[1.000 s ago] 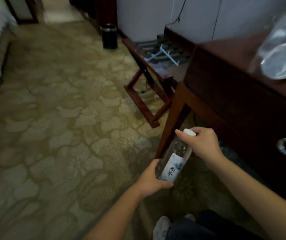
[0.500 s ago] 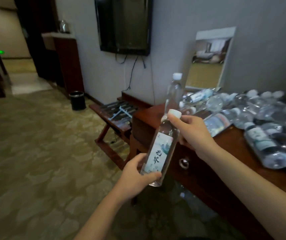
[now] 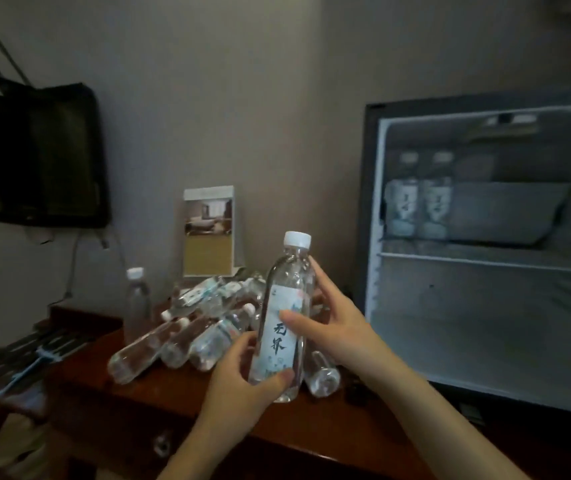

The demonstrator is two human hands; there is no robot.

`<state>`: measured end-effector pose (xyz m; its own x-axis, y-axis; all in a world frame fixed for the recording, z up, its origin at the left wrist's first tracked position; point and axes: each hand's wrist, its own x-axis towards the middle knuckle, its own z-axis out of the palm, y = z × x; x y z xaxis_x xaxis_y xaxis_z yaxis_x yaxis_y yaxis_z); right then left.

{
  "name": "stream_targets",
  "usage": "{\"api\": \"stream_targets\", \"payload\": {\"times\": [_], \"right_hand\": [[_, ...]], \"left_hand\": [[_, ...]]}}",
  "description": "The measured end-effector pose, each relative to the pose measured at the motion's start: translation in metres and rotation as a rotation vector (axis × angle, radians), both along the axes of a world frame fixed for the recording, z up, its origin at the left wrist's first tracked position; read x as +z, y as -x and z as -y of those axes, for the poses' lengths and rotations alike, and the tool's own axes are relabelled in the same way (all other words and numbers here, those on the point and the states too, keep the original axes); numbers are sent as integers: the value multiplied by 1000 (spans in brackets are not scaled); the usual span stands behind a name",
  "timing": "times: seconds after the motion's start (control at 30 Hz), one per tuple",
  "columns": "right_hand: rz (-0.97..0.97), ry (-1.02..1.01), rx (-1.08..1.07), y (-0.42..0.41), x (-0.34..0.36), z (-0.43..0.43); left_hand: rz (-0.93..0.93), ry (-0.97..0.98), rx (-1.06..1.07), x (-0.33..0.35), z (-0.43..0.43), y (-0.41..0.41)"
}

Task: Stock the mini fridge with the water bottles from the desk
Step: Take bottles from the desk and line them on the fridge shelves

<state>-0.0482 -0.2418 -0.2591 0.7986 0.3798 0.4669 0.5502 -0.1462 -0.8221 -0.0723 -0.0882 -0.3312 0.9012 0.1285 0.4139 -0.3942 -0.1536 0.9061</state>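
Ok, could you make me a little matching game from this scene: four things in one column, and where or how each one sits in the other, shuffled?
Things:
1. nearest bottle
2. lone bottle
3. heap of bottles
4. pair of bottles

Places:
A. lying on their sides on the desk
B. standing on the upper shelf of the fridge
C. upright, gripped by the left hand and right hand
D. standing on the desk, left of the heap

Pairs: 1-C, 2-D, 3-A, 4-B.
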Motion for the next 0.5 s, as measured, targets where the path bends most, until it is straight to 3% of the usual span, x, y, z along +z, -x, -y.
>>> {"api": "stream_targets", "payload": {"times": [0.17,0.5], "right_hand": [[34,-113,-120,3,10,71],[8,-127,-472,1,7,181]], "left_hand": [[33,-44,-159,11,80,-27],[41,-97,-382,18,201,-62]]}}
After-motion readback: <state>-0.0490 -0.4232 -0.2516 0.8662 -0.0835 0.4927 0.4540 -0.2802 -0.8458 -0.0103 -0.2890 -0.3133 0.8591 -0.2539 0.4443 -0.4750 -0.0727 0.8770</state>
